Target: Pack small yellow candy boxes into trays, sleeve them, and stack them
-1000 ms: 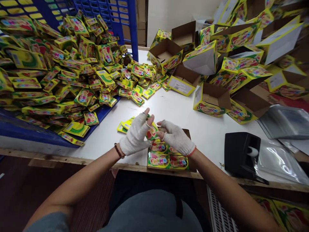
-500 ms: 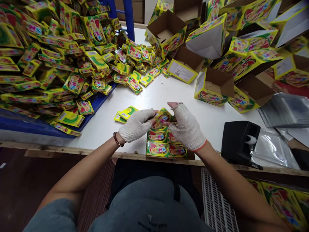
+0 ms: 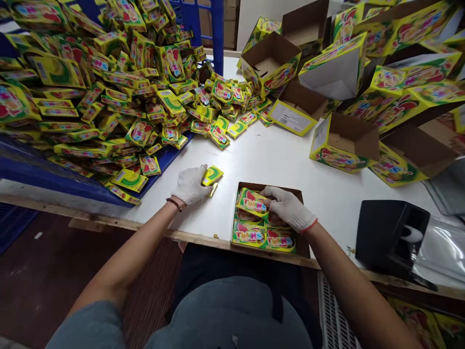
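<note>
Both my hands wear white knit gloves with bare fingertips. My left hand (image 3: 191,185) rests on the white table (image 3: 261,160) and pinches a small yellow-green packet (image 3: 212,174) from a little loose stack. My right hand (image 3: 286,208) is closed on a yellow packet (image 3: 251,201) with a red picture, held low over a shallow brown tray (image 3: 301,242) at the table's front edge. The tray holds rows of similar packets (image 3: 265,237) marked TWINS.
A big heap of yellow packets (image 3: 109,97) spills from a blue crate (image 3: 43,174) at the left. Several open yellow cartons (image 3: 341,140) lie at the back right. A black box (image 3: 390,237) and clear plastic bags (image 3: 443,247) sit at the right.
My hands were together over the tray on one packet. Now they have parted: the left has gone left to the loose packets, the right has lowered a packet toward the tray.
</note>
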Demonstrator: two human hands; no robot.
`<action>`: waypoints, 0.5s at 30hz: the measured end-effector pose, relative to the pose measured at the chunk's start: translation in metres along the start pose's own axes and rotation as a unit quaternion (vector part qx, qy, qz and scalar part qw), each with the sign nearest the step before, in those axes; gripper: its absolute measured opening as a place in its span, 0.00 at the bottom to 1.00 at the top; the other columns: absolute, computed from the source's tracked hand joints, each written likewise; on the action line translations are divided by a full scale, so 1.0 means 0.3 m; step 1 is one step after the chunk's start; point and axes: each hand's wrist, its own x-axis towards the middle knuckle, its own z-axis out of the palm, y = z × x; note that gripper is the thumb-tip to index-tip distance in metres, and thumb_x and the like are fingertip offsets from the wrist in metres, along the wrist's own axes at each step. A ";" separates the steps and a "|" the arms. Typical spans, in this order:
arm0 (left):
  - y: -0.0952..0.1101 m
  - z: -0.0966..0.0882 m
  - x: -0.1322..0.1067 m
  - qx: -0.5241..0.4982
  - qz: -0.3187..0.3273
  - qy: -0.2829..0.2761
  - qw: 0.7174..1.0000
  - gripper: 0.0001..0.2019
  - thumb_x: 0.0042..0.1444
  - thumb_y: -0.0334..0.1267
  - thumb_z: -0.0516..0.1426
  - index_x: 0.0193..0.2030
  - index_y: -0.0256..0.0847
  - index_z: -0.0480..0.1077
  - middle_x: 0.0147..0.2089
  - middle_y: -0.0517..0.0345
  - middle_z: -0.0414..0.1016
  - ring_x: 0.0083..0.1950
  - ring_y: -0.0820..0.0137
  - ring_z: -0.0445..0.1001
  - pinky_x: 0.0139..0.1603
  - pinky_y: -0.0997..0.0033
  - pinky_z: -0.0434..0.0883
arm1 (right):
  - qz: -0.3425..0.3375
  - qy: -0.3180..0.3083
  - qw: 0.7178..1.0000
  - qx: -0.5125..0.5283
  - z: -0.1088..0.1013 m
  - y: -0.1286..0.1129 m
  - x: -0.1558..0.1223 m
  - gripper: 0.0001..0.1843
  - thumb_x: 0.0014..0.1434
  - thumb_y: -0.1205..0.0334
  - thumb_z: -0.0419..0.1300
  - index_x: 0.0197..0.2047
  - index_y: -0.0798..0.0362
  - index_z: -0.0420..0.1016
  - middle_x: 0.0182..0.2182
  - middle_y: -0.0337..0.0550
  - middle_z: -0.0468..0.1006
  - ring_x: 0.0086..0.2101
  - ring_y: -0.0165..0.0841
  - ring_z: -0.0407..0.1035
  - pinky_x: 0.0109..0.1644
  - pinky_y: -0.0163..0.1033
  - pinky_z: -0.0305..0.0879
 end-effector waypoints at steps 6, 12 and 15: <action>0.085 -0.018 -0.019 -0.364 -0.042 0.135 0.920 0.19 0.59 0.52 0.56 0.48 0.39 0.72 0.40 0.51 0.76 0.41 0.64 0.75 0.43 0.64 0.72 | -0.115 0.063 0.976 -0.173 0.038 0.035 -0.001 0.07 0.56 0.63 0.61 0.26 0.52 0.74 0.31 0.42 0.71 0.34 0.33 0.66 0.40 0.39 0.64; 0.309 -0.063 -0.091 -0.661 -0.007 -0.030 0.750 0.30 0.56 0.68 0.54 0.41 0.37 0.68 0.30 0.57 0.72 0.26 0.72 0.72 0.27 0.72 0.71 | -0.191 0.140 0.963 -0.125 0.035 -0.042 -0.042 0.13 0.59 0.57 0.59 0.43 0.54 0.78 0.39 0.46 0.76 0.41 0.39 0.70 0.48 0.44 0.68; 0.393 -0.067 -0.128 -0.628 0.036 -0.085 0.773 0.31 0.58 0.68 0.51 0.43 0.36 0.69 0.31 0.55 0.73 0.27 0.71 0.73 0.27 0.72 0.71 | -0.165 0.127 0.977 -0.035 0.041 -0.095 -0.046 0.18 0.62 0.49 0.55 0.41 0.54 0.77 0.35 0.46 0.79 0.37 0.40 0.73 0.42 0.43 0.70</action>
